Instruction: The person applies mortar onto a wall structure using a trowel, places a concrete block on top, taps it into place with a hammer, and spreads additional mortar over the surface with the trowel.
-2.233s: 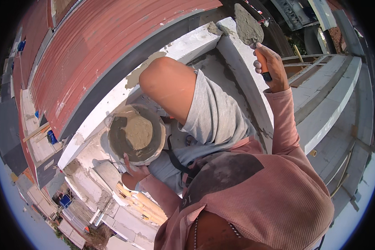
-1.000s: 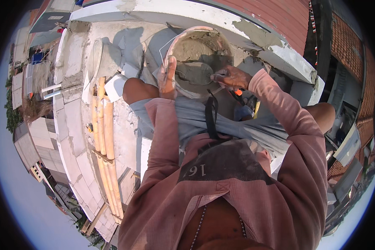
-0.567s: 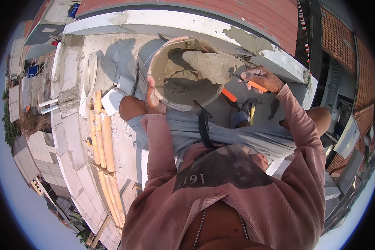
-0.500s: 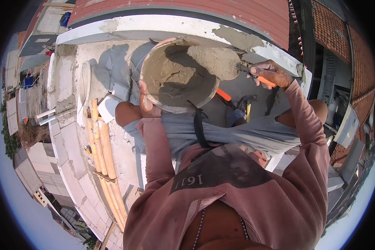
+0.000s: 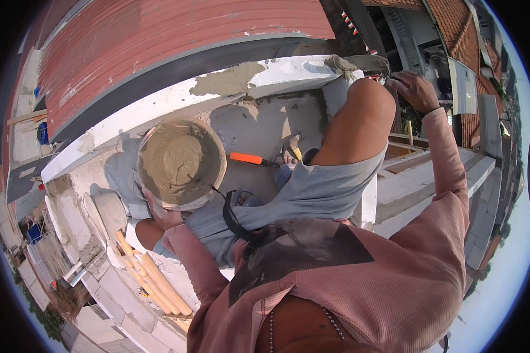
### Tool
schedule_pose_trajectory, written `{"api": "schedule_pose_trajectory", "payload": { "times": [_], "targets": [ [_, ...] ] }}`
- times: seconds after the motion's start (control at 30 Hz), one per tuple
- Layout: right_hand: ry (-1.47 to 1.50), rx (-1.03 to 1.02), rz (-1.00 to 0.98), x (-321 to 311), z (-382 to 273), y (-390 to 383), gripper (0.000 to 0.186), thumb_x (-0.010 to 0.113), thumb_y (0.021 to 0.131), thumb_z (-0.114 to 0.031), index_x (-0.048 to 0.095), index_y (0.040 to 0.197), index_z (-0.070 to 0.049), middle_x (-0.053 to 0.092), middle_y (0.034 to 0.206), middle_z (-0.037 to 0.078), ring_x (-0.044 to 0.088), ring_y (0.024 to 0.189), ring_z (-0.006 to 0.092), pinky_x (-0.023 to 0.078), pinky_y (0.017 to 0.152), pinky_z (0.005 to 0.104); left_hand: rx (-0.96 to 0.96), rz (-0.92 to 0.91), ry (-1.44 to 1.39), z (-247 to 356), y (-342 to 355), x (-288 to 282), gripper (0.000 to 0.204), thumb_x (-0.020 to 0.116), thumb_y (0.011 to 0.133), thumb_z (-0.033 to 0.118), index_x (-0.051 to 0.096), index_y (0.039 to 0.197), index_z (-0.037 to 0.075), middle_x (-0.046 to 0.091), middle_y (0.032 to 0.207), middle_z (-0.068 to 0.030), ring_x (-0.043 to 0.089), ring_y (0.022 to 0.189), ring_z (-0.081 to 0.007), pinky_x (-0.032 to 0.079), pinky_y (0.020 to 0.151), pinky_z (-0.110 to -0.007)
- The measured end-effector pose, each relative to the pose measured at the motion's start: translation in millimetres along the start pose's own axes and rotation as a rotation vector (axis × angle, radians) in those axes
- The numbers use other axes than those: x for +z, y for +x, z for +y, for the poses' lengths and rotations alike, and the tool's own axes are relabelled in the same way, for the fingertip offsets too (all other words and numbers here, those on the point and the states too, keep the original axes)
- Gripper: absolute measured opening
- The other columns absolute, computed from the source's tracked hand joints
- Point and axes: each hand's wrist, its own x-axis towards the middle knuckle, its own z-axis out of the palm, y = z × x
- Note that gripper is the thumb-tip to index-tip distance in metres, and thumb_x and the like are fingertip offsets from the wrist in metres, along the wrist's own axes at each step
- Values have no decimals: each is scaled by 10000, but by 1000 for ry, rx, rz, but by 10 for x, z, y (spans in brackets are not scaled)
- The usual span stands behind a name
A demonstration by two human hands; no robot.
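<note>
My left hand [image 5: 163, 210] grips the lower left side of a round bucket [image 5: 180, 157] holding wet grey mortar, partly out of sight behind it. My right hand [image 5: 413, 90] is beyond my raised knee, closed on a trowel [image 5: 372, 63] whose mortar-smeared blade lies at the corner of the white wall top [image 5: 303, 72]; its handle is mostly hidden. Patches of grey mortar [image 5: 227, 78] cover parts of that wall top. An orange-handled tool [image 5: 245, 158] lies right of the bucket. A yellow-handled tool [image 5: 295, 152] lies near my foot.
A grey basin [image 5: 106, 215] and bamboo poles [image 5: 156, 279] lie at my lower left. A red corrugated roof [image 5: 159, 35] adjoins the wall. At right are a block ledge [image 5: 471, 176], tiled roofs [image 5: 456, 29] and a drop below.
My right hand has carried the trowel, loaded with mortar, up and right from the bucket to the wall corner. The view has turned toward that corner, and my right knee is now raised.
</note>
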Motion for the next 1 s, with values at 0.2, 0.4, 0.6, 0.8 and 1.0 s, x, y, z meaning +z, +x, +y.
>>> {"api": "schedule_pose_trajectory", "payload": {
  "times": [0.2,0.4,0.6,0.8,1.0],
  "targets": [
    [25,279,130,682,-195,-392,393,547,967,-468,675,1154,-148,658,1079,64,670,955,335,539,788,462,532,-176,822,-25,182,-749,782,741,884,250,343,1498,-25,424,1506,-204,442,1357,-301,337,1161,-402],
    [147,421,98,939,-583,-485,386,550,977,-419,654,1133,-81,624,1100,145,651,980,369,528,824,467,2,35,-15,113,-18,-84,637,582,1000,349,362,1496,16,387,1541,-159,394,1386,-308,308,1186,-470],
    [476,493,210,1162,-797,-686,297,591,945,-284,605,979,10,629,998,233,611,910,418,475,807,493,247,-100,437,54,114,-386,608,527,1026,369,354,1500,30,378,1546,-151,390,1384,-310,297,1195,-483],
    [788,753,142,1136,-1537,-300,296,593,940,-245,562,998,44,606,1015,276,620,950,457,488,854,508,-15,10,-29,93,-4,-43,680,613,977,380,358,1505,34,370,1561,-125,359,1411,-317,273,1198,-518],
    [590,662,337,1174,-1685,-141,309,598,941,-273,574,978,32,606,949,248,609,951,433,477,826,501,217,-88,403,55,187,-425,610,571,1012,322,361,1495,14,385,1534,-144,379,1390,-282,300,1200,-457]
  ]
}}
